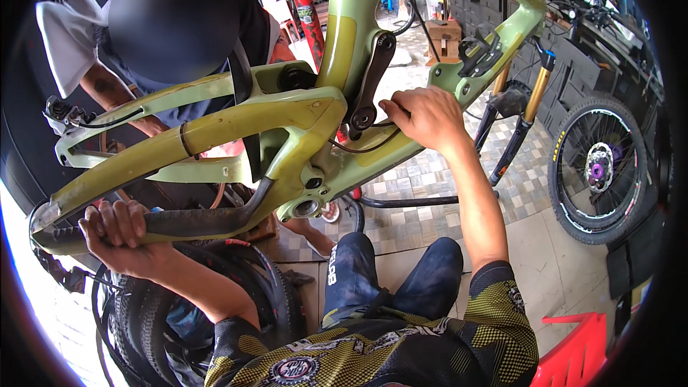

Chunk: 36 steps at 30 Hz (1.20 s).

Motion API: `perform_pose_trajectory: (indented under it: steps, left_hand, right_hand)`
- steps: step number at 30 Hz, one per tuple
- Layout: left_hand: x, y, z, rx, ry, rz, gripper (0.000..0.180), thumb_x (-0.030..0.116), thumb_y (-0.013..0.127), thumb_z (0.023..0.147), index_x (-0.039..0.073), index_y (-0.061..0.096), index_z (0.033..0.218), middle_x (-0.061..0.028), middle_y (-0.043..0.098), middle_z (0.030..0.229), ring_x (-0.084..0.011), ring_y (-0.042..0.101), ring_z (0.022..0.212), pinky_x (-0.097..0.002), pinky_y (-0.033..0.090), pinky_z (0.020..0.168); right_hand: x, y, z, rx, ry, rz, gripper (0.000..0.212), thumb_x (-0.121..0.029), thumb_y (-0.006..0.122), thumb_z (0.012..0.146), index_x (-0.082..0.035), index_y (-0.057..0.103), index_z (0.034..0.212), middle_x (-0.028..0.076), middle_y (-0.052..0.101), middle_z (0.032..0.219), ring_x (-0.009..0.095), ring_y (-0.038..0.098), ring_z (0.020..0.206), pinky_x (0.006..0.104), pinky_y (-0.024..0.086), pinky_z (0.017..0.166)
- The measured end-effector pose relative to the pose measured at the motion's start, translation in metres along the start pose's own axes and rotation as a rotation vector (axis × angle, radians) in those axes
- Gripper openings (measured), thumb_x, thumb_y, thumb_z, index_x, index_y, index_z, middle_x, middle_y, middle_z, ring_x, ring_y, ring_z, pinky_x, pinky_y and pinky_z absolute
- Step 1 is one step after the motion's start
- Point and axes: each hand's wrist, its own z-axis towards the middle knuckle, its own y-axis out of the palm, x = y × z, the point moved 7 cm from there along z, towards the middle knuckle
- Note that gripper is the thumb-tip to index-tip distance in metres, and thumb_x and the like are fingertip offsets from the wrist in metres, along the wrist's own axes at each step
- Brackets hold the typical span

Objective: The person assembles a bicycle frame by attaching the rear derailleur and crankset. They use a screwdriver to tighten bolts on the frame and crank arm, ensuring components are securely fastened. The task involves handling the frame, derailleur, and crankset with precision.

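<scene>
A green bicycle frame (326, 107) with olive patches spans the view, its rear end pointing left. My left hand (118, 236) is wrapped round the black-covered chainstay (193, 221) near its rear end. Farther right, my right hand (428, 118) lies over the down tube (376, 161), fingers curled and their tips hidden. A thin black cable (362, 149) runs from the frame toward that hand; I cannot tell whether the fingers hold it. Just left of the hand is a dark shock link (373, 82) with round pivots. The bottom bracket shell (307, 208) faces me as an open ring.
Across the frame stands a person (79, 64) with an arm behind the rear stays. A red stand post (302, 11) rises behind. A fork (527, 111) with gold stanchions and a wheel (598, 170) are at right. Tyres (150, 315) lie lower left; a red plastic object (573, 351) lower right.
</scene>
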Motion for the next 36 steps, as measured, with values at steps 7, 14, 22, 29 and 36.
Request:
perform_pose_trajectory:
  steps: [7, 14, 22, 29, 36]
  left_hand:
    - [-0.0018, 0.0012, -0.0018, -0.009, 0.016, -0.008, 0.032, 0.024, 0.048, 0.113, 0.013, 0.048, 0.083, 0.0042, 0.038, 0.061, -0.0044, 0.033, 0.044, -0.0248, 0.039, 0.044]
    - [-0.0021, 0.0033, 0.0011, -0.027, -0.006, -0.017, 0.031, 0.023, 0.048, 0.112, 0.013, 0.048, 0.083, 0.0046, 0.036, 0.061, -0.0044, 0.033, 0.044, -0.0256, 0.04, 0.044]
    - [-0.0029, 0.003, -0.0014, -0.008, 0.019, -0.044, 0.031, 0.022, 0.048, 0.112, 0.014, 0.046, 0.083, 0.0046, 0.036, 0.061, -0.0043, 0.033, 0.044, -0.0255, 0.039, 0.045]
    - [-0.0025, 0.0047, 0.003, -0.031, -0.008, -0.025, 0.031, 0.022, 0.048, 0.112, 0.014, 0.046, 0.083, 0.0048, 0.035, 0.061, -0.0044, 0.031, 0.044, -0.0253, 0.039, 0.045]
    - [-0.003, 0.0036, -0.0001, -0.016, 0.019, -0.039, 0.031, 0.022, 0.049, 0.112, 0.013, 0.046, 0.082, 0.0047, 0.035, 0.061, -0.0042, 0.032, 0.044, -0.0248, 0.039, 0.044]
  right_hand:
    - [0.0006, -0.0009, 0.0023, 0.016, -0.019, -0.006, 0.048, -0.047, 0.059, 0.104, -0.008, 0.073, 0.08, 0.016, 0.068, 0.071, 0.04, 0.068, 0.072, 0.051, 0.051, 0.068]
    - [-0.0022, -0.0016, 0.0001, 0.001, -0.023, -0.021, 0.047, -0.046, 0.059, 0.105, -0.007, 0.073, 0.081, 0.015, 0.069, 0.073, 0.039, 0.068, 0.075, 0.0499, 0.052, 0.069]
    - [0.0026, 0.0004, 0.003, -0.019, -0.017, -0.015, 0.048, -0.047, 0.057, 0.106, -0.008, 0.073, 0.083, 0.015, 0.07, 0.075, 0.039, 0.069, 0.077, 0.0493, 0.053, 0.071]
    - [0.0003, 0.0008, -0.0006, 0.013, -0.036, -0.03, 0.048, -0.048, 0.057, 0.105, -0.008, 0.074, 0.084, 0.015, 0.07, 0.076, 0.039, 0.069, 0.077, 0.0486, 0.053, 0.072]
    - [0.002, 0.0014, 0.0032, -0.023, -0.018, -0.019, 0.046, -0.047, 0.058, 0.105, -0.008, 0.076, 0.086, 0.014, 0.072, 0.078, 0.038, 0.07, 0.077, 0.0481, 0.053, 0.072]
